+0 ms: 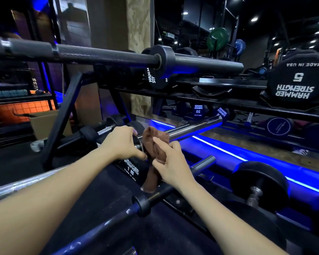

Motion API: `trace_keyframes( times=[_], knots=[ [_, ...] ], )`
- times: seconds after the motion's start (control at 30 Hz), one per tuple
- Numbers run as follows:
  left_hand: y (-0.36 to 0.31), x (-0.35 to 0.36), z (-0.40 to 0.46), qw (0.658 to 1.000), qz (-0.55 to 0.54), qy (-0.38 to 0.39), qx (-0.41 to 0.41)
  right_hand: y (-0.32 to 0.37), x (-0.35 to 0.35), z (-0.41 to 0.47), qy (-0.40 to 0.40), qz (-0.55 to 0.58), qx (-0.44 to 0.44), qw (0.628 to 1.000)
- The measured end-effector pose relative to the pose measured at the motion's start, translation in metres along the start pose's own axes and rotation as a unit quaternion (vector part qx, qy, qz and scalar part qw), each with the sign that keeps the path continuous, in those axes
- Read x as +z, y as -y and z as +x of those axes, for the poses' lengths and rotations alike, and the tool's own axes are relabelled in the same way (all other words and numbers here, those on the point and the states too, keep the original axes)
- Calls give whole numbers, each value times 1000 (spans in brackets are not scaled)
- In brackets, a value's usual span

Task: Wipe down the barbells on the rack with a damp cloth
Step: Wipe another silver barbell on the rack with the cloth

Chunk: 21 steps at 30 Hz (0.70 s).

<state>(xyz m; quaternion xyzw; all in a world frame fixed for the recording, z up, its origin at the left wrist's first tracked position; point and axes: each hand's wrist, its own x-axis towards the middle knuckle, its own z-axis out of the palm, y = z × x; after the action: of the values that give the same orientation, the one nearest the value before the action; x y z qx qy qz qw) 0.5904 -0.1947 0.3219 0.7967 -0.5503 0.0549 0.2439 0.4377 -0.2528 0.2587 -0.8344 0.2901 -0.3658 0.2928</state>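
right hand pinches the brown cloth, fingers curled round the bunch where it wraps the chrome bar, right at the sleeve's inner end. cloth tail hangs down past a plate marked 15. left hand grips the collar just beside the cloth, thumb underneath, fingers curled over the top; looks like a steadying hold.

chrome bar lies on the rack's lower tier, sleeve running away to upper right, its far end near a dumbbell marked 20. black bar sits on the top tier above. 2 more bars cross low in front: a grey one under the right hand, a dark scuffed one nearest the camera.

judgement: wipe is at the start of this sleeve, most of its length yet to cover.

risks from here:
- sleeve may spin under the cloth, so the cloth rides along and cleans little; left hand's hold on the collar counters this only if kept firm.
- hanging tail could snag between plate and grey bar when the cloth slides outward.
- knuckles are close to the grey bar; a quick stroke could knock them.
- damp cloth on chrome: streaks if pressure is uneven.
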Motion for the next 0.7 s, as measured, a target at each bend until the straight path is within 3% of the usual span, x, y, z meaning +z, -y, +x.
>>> trace_keyframes(
  times=[0.2,0.3,0.37,0.43,0.5,0.6,0.7],
  knots=[
    [-2,-2,2,999,-21,14,-25,-41,7,-23,63,-85,47,993],
    [-5,-1,2,1000,2,14,-18,-45,5,-22,-60,-13,79,995],
    [-7,-3,4,999,17,24,-15,-37,-7,-12,-153,34,53,986],
    [-7,-5,4,999,11,30,-21,-22,-17,-6,-186,53,3,981],
    [-7,-5,3,999,14,23,-21,-6,-14,-4,-143,33,-33,989],
    [-7,-4,0,1000,6,12,-20,-1,8,-3,-64,-28,-17,997],
    [-5,-4,0,1000,-6,13,-28,-9,6,7,-104,-1,36,994]
  ],
)
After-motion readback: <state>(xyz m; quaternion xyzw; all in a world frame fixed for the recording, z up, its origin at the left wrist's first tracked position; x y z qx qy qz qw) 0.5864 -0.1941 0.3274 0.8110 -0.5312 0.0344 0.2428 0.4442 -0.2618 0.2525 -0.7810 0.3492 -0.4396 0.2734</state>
